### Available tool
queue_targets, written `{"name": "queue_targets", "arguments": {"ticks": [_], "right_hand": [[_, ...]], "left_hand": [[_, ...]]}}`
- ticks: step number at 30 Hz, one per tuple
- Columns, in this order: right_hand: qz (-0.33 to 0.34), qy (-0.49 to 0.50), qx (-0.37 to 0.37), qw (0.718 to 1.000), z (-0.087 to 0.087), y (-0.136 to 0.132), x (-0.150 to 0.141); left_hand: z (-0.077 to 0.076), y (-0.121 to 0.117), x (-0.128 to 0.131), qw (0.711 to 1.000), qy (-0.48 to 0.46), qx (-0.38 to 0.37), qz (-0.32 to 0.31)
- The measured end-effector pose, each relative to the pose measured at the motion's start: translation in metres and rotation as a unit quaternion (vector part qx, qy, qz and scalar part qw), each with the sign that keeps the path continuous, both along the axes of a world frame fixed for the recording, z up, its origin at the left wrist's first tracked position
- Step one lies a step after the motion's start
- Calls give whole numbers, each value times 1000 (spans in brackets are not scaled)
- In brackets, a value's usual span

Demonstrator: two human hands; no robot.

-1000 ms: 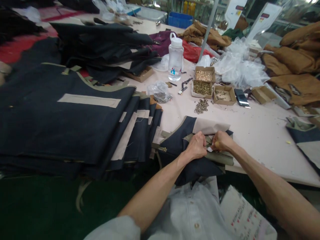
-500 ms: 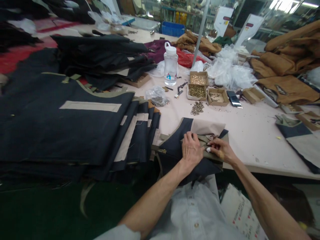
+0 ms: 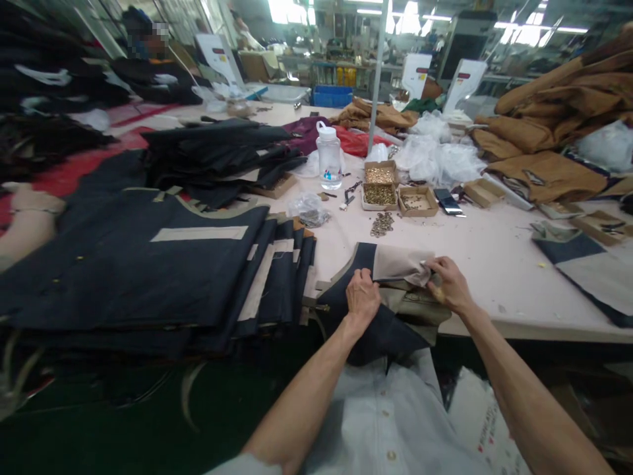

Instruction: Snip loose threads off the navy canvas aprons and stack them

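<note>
A dark navy apron with olive edging and a beige panel lies partly folded at the table's front edge, its lower part hanging towards my shirt. My left hand is closed, its fingers curled on the navy cloth beside the panel. At the panel's right end, my right hand pinches the beige cloth, thumb against fingers. Olive-coloured folds show between and below the hands. To the left lies a thick stack of similar navy aprons.
Beyond the apron are loose metal rings, small boxes of brass fittings, a phone and a water bottle. Another apron lies right. Brown garments are piled behind it. Another person's arm reaches in at left.
My right hand has moved up and right, from the olive folds to the beige panel's end. My left hand has shifted slightly left. The view has tilted up; another person's arm now shows at left.
</note>
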State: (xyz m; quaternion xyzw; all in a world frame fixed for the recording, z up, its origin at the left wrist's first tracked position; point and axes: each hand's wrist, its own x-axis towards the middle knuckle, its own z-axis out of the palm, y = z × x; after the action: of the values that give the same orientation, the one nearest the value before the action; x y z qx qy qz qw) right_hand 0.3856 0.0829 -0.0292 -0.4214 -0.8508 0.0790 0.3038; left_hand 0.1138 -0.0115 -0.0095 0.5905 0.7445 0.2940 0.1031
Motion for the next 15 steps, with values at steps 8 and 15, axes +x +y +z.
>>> {"name": "queue_targets", "arguments": {"ticks": [8, 15], "right_hand": [[31, -80, 20, 996, 10, 16, -23], [-2, -60, 30, 998, 18, 17, -32]], "left_hand": [[41, 0, -4, 993, -42, 99, -46], [98, 6, 11, 971, -114, 183, -106]]}}
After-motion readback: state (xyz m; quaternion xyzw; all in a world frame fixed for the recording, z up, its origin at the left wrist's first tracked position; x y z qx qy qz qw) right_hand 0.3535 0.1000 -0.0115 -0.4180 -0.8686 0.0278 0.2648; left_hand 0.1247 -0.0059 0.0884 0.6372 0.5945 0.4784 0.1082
